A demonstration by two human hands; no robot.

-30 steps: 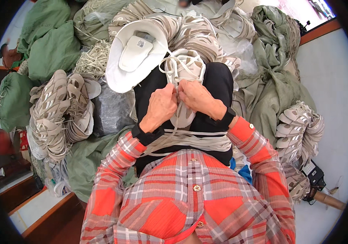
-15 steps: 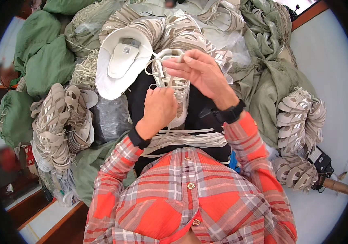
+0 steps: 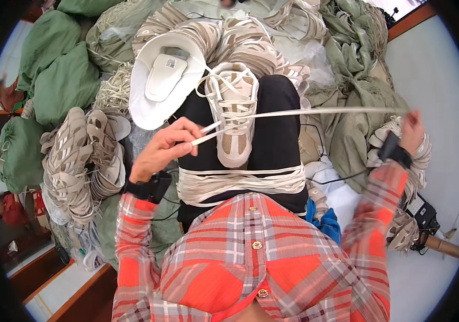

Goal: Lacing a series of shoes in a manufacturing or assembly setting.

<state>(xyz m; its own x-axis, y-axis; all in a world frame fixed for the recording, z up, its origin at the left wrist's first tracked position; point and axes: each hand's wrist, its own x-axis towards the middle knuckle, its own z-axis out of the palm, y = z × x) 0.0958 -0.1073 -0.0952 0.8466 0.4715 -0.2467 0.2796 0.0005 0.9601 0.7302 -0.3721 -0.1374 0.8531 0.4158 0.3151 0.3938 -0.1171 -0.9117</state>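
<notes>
A beige and white sneaker upper (image 3: 237, 86) lies on my black-trousered lap, its toe toward me, with a pale lace crisscrossed over its front. My left hand (image 3: 166, 146), left of the toe, is closed in a pinch on two pale lace strands (image 3: 206, 138) that run to the shoe. Far out to the right, my right hand (image 3: 413, 132) is closed and somewhat blurred. From it a flat shoelace (image 3: 337, 110) stretches nearly straight back to the shoe. A bundle of loose laces (image 3: 240, 185) lies across my thighs.
Behind the shoe lie stacked shoe uppers (image 3: 245, 45) and a white lining piece with an insole (image 3: 166, 78). More stacks of uppers stand at left (image 3: 71, 161) and right (image 3: 393, 142). Green sacks (image 3: 58, 86) fill the far left; a black cable (image 3: 339, 180) runs at right.
My right hand has swung from above the shoe far to the right, drawing the lace out. My left hand has moved left, off the shoe, with lace strands pinched. The shoe now shows fully.
</notes>
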